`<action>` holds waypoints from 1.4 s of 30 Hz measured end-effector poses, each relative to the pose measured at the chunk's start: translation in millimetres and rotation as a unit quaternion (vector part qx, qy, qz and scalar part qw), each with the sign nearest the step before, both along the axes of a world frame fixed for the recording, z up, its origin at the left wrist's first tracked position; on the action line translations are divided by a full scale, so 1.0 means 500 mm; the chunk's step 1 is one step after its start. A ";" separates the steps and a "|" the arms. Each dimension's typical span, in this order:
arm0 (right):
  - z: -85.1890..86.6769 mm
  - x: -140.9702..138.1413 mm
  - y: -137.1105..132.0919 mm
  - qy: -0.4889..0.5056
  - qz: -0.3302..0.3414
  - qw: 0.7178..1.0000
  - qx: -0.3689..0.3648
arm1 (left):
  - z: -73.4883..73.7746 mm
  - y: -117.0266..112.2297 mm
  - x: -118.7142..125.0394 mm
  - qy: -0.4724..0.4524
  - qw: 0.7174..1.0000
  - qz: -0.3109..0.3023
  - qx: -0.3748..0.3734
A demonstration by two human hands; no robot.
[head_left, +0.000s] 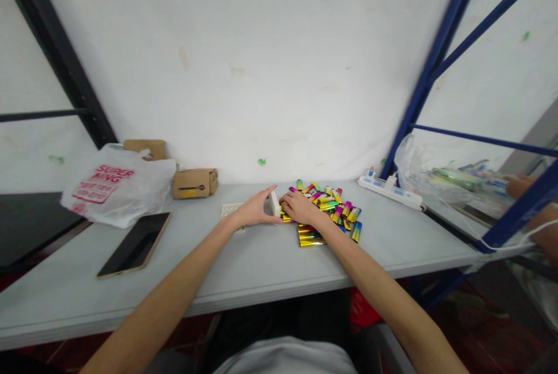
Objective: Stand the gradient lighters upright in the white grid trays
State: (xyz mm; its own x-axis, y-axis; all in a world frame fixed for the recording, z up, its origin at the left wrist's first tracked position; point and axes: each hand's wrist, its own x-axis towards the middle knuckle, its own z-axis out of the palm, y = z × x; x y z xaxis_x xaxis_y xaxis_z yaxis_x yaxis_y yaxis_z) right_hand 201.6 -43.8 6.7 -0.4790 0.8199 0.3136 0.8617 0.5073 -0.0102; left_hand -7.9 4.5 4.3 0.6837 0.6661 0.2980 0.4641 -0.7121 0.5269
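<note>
White plastic piece (275, 204), small and box-like, stands on edge on the grey table (261, 263). Its long axis runs roughly 11 to 5 o'clock, and its narrow face points toward the camera.

The left hand (256, 211) clamps it from the 9 o'clock side, fingers over the top edge and thumb at its base. The piece sits at the fingertips, clear of the palm.

The right hand (300, 206) lies palm down at 3 o'clock of the piece, fingers curled onto a heap of metallic multicoloured lighters (331, 206). Whether it grips one cannot be determined.

Both forearms are extended and converge on the piece.

A white tray (229, 210) lies partly under the left wrist. At 9 o'clock are a phone (135, 244), a printed plastic bag (117, 185) and a cardboard box (195, 182). A power strip (389, 189) lies at 2 o'clock.
</note>
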 end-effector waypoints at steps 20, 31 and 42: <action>-0.015 -0.028 0.001 -0.034 -0.017 0.999 0.011 | 0.012 0.004 -0.028 -0.028 0.999 -0.010 -0.034; -0.015 -0.021 0.004 -0.005 -0.010 1.000 0.009 | 0.030 0.010 -0.069 -0.018 0.997 -0.009 -0.077; -0.010 -0.044 -0.006 -0.003 0.036 0.999 0.008 | 0.013 -0.006 -0.027 -0.082 0.991 -0.043 -0.097</action>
State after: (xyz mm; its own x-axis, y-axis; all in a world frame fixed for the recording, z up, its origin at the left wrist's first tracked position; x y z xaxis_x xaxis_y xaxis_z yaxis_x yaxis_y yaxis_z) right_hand 179.5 -46.8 1.7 -0.5378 0.7786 0.3233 0.8235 0.5673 0.0036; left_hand -21.2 1.7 10.9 0.6937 0.6629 0.2817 0.3034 -0.6237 0.7204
